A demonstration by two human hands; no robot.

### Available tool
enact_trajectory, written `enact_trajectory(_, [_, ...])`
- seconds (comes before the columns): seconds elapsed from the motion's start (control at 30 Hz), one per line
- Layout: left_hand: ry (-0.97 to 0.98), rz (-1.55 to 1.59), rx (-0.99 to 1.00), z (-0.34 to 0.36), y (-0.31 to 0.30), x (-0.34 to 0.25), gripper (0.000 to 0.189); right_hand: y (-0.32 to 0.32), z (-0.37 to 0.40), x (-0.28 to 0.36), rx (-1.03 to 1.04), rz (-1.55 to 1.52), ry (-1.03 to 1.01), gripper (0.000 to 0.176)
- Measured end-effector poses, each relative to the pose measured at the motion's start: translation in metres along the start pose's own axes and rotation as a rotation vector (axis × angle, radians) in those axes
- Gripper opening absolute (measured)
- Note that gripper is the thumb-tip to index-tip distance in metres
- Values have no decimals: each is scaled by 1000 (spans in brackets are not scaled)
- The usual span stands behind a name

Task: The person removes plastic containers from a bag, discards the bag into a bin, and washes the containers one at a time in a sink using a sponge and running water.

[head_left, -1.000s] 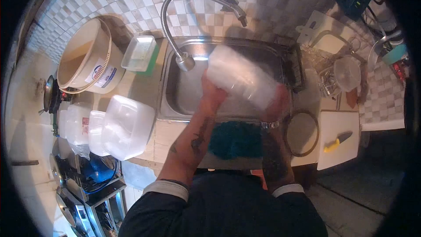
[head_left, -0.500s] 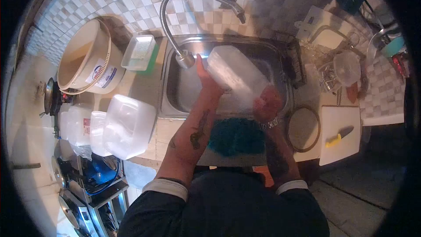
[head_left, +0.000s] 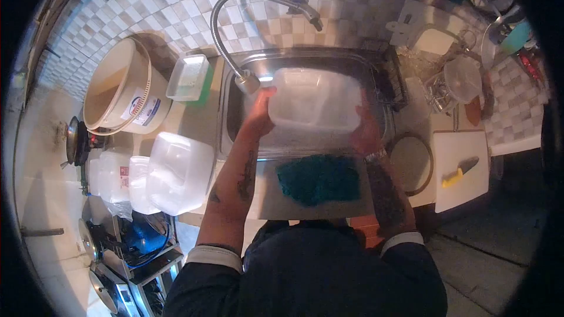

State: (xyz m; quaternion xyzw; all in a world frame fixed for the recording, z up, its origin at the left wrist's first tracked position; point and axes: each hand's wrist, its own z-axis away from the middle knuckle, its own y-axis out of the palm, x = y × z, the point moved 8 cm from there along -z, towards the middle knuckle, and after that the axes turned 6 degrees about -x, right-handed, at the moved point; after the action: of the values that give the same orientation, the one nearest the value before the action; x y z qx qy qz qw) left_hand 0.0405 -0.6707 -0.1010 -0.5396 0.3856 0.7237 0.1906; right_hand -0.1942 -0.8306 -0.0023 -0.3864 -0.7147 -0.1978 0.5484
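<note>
Over the metal sink (head_left: 244, 123) I hold a translucent white plastic container (head_left: 316, 98) level, with its long side running left to right. My left hand (head_left: 261, 111) grips its left end, and my right hand (head_left: 367, 132) grips the right end. The right hand is somewhat blurred, and a metal watch circles that wrist. Behind the left hand rises a faucet with a flexible metal hose (head_left: 218, 29), its spout pointing down at the upper right. A teal cloth (head_left: 319, 179) lies on the counter edge just in front of the sink.
White plastic containers (head_left: 179, 173) stand stacked left of the sink, below a large cream bucket (head_left: 154, 97) and a small green-based tub (head_left: 189, 76). To the right are a round ring-shaped lid (head_left: 410, 164), a white cutting board (head_left: 470, 191) and a yellow-handled knife (head_left: 453, 178).
The container has turned from a diagonal tilt to level, lying across the sink. My left hand has shifted left and down to its end; my right hand has moved slightly up and right.
</note>
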Motion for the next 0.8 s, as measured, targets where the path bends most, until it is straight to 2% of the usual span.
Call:
enact_trajectory(0.07, [-280,110,-131,33,32,-41,44,3,13,-46,117,-59,159,35])
enact_trajectory(0.13, [-296,-107,-420,11,-50,0,46,4,31,-76,158,-106,216,39])
enact_trajectory(0.17, [-308,-217,-563,14,-63,-4,46,4,36,-84,154,-130,215,40])
enact_trajectory(0.2, [-273,-111,-756,19,-73,-6,40,2,39,-92,133,-156,197,42])
enact_trajectory(0.27, [77,-296,-543,-5,-77,12,35,-4,41,-94,49,-204,128,46])
enact_trajectory(0.33, [323,-692,-506,-8,-51,8,28,-9,33,-89,-52,-267,26,51])
enact_trajectory(0.4, [378,-714,-421,1,11,-17,25,-14,31,-84,-137,-219,2,57])
enact_trajectory(0.43, [299,-537,-366,19,53,-44,26,-17,32,-80,-166,-136,35,60])
enact_trajectory(0.5, [709,-981,-179,40,112,-63,28,-21,29,-71,-203,-65,80,65])
enact_trajectory(0.57, [954,-1268,-46,50,137,-60,30,-25,24,-59,-218,-112,129,68])
enact_trajectory(0.63, [1032,-1412,19,43,134,-52,31,-27,21,-33,-224,-210,219,69])
enact_trajectory(0.73, [773,-1296,-2,5,121,-32,27,-12,27,-35,-215,-176,330,69])
enact_trajectory(0.77, [846,-1198,-183,6,127,-41,27,-9,29,-43,-204,-126,357,68])
enact_trajectory(0.8, [740,-1153,-155,1,134,-33,26,-12,29,-48,-225,-151,313,67])
